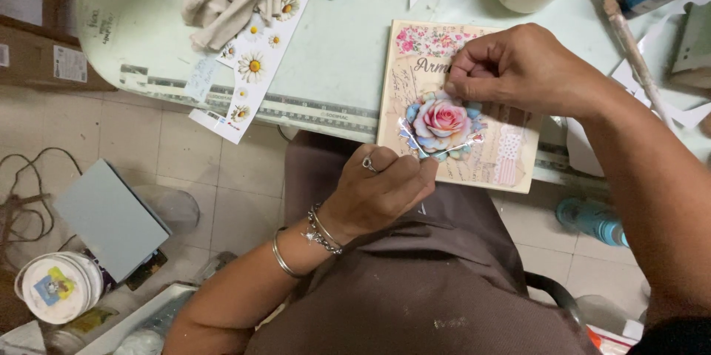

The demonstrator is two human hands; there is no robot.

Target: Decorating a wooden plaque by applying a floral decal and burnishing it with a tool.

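Left hand [381, 188], right hand [511, 66]: grips pinched on glossy rose cutout [442, 125] over flat square plaque [511, 159].

A pale green work table [348, 51] fills the upper part of the view, its curved edge running along the left. Below it lies a floor of beige square tiles [148, 148] with dark grout lines. A brown cardboard box [37, 51] stands at the left, and thin cords [29, 185] trail across the tiles. The light is soft and even.
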